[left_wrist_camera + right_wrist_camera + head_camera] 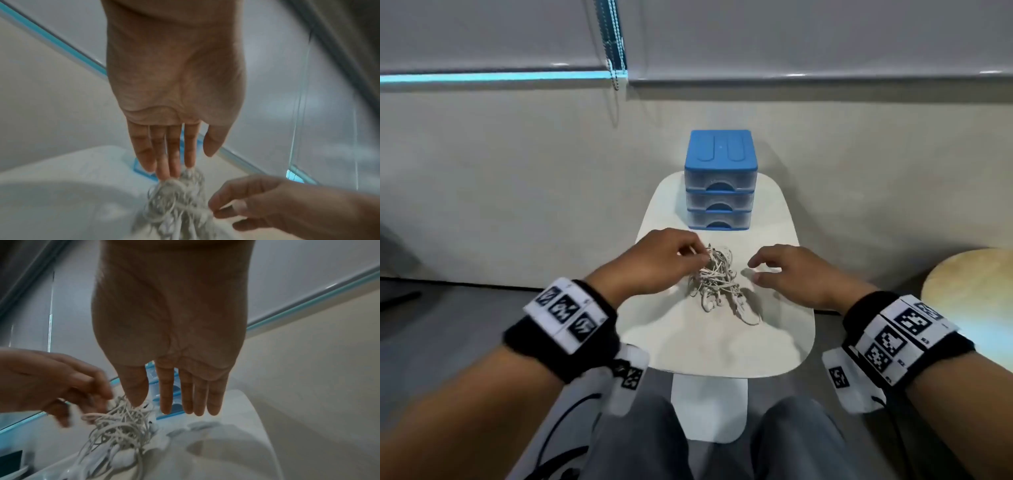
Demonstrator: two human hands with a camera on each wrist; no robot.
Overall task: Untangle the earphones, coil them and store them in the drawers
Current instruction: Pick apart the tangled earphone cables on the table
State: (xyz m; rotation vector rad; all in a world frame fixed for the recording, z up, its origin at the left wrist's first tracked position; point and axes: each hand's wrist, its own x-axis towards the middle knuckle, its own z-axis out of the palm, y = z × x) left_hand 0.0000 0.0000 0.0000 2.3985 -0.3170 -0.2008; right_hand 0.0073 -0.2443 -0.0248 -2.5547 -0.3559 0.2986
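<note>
A tangled bundle of white earphones [717, 277] lies in the middle of the small white table [715, 346]. Behind it stands a blue unit of three drawers [720, 181], all closed. My left hand [697, 253] reaches in from the left. In the left wrist view its fingers [164, 168] are straight and their tips touch the top of the earphones [179, 203], with the thumb held apart. My right hand [755, 272] hovers just right of the bundle, fingers spread and relaxed, holding nothing. In the right wrist view its thumb tip [135, 399] is close above the earphones [121, 426].
A round wooden stool [969, 291] stands at the right, lower than the table. A beaded blind cord [614, 44] hangs on the wall behind. My knees [640, 438] sit under the table's near edge, and a black cable [561, 421] runs on the floor.
</note>
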